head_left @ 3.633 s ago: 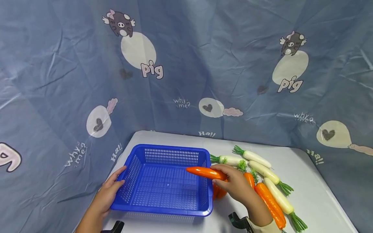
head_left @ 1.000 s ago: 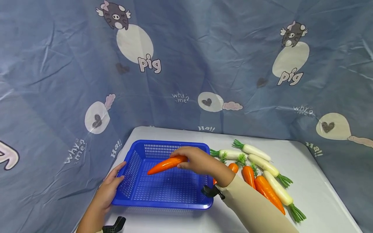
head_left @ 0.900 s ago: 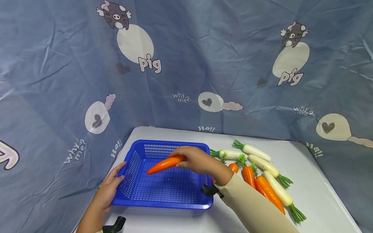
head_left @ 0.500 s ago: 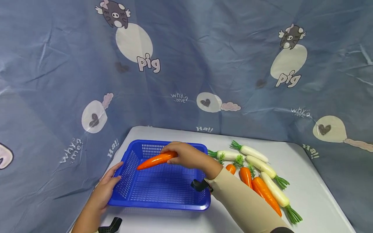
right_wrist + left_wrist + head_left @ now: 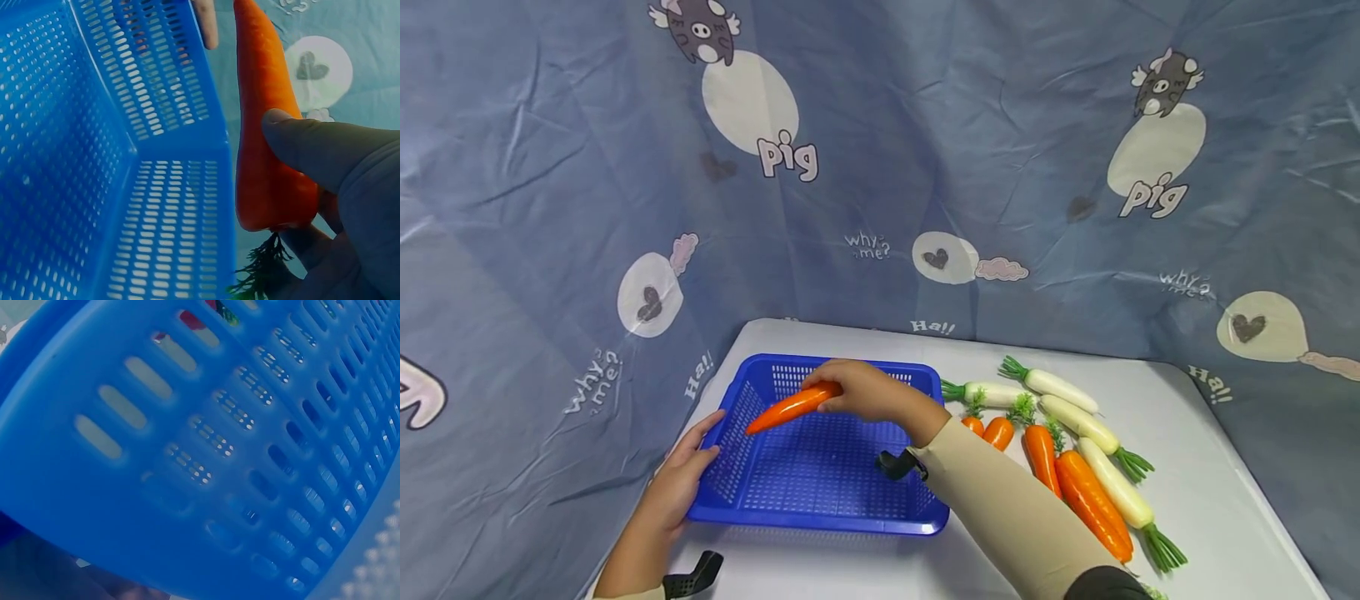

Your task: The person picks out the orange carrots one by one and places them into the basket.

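My right hand [image 5: 867, 390] holds an orange carrot [image 5: 786, 412] by its thick end above the back left part of a blue plastic basket [image 5: 820, 525]. The carrot's tapered tip points left. In the right wrist view the thumb [image 5: 297, 134] presses on the carrot, and its green leafy top [image 5: 262, 269] hangs beneath the hand. No vegetables show on the visible basket floor. My left hand [image 5: 676, 482] rests against the basket's left wall and rim, its fingers fairly straight. The left wrist view is mostly filled by the slotted wall [image 5: 250, 444].
Right of the basket, several carrots [image 5: 1090, 500] with leafy tops lie on the white table [image 5: 1210, 500]. Several white radishes [image 5: 1116, 483] with green stalks lie around them. A blue printed curtain [image 5: 880, 167] hangs behind and beside the table.
My right hand has carried the carrot leftward from the basket's right side, across it toward the back left, slightly farther in the last half second. My left hand has stayed at the rim.
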Motion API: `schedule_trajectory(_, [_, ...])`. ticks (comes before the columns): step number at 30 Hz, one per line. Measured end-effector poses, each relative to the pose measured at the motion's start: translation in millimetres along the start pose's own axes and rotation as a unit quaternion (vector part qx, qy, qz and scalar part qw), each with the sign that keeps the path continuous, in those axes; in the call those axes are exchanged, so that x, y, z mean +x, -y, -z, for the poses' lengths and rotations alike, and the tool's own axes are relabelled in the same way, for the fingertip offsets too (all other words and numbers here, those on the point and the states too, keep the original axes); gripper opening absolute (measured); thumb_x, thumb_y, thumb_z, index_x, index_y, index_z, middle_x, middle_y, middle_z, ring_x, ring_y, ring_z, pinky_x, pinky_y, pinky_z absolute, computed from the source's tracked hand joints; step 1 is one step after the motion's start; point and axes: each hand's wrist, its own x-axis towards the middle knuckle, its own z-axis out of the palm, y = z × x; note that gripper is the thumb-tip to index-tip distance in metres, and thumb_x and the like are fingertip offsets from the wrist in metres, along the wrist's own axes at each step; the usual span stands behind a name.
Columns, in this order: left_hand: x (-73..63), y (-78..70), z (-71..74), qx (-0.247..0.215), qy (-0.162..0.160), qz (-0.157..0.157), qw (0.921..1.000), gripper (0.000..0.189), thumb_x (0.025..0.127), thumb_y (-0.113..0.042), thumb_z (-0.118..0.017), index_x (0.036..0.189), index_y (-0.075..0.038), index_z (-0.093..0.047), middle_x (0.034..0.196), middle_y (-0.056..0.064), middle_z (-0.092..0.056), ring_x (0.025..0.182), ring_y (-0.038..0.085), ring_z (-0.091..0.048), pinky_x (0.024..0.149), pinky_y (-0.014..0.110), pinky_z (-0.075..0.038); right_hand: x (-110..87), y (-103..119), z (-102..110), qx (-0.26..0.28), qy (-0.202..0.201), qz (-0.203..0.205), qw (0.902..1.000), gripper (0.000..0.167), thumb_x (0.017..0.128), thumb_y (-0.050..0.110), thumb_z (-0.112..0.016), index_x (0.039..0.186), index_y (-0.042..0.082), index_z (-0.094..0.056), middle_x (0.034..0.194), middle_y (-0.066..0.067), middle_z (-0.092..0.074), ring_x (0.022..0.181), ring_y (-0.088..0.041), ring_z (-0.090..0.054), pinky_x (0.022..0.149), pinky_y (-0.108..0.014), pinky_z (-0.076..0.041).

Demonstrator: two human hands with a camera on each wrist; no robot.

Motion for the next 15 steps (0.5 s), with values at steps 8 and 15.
schedule_trajectory(8, [4.3,2.4,1.0,-0.011,0.003,-0.006,0.9999,0.056,0.113,-0.015,-0.030,0.167,-0.027,-0.022,0.173,0.009,-0.014,0.111,0.027,-0.057,0.077,0.037,-0.056,13.6,1.9,-10.8,-0.007,0.024,-0.004,0.9997,0.034,0.100,0.022,-0.072,0.133,0.025,-0.071,0.132,0.007,-0.067,0.112,-0.010,-0.059,0.103,-0.028,-0.047])
schedule_trajectory(15, [2.7,2.9,1.4,-0.008,0.005,-0.003,1.0000,0.056,0.113,-0.015,-0.030,0.167,-0.026,-0.023,0.174,0.011,-0.013,0.116,0.025,-0.055,0.081,0.037,-0.055,22.2,4.2,-23.0,-0.007,0.039,-0.001,0.9992,0.034,0.100,0.017,-0.071,0.133,0.023,-0.072,0.132,0.006,-0.068,0.115,-0.011,-0.058,0.106,-0.029,-0.046])
